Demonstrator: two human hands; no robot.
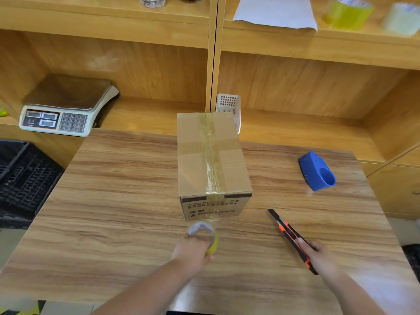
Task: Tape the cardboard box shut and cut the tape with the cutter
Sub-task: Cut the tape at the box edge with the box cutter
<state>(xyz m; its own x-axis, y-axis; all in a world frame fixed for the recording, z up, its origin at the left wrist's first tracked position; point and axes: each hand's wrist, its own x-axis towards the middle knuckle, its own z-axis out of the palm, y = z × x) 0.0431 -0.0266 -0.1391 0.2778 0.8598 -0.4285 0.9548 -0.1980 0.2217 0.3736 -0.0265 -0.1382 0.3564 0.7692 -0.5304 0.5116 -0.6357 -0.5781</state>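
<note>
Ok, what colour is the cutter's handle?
Orange and black, in the head view: cutter, held in the right hand.

I see the box (213, 164) standing closed mid-table (113, 201), a tape strip running down its top seam. My left hand (191, 251) grips the yellow tape roll (204, 235) just near of the box. My right hand (318, 255) holds the orange cutter (288, 235), blade extended toward the box. A blue dispenser (317, 170) sits at far right.

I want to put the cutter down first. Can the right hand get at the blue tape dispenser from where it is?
Probably yes: bare table lies between the right hand and the blue dispenser, but its grip is full with the cutter.
</note>
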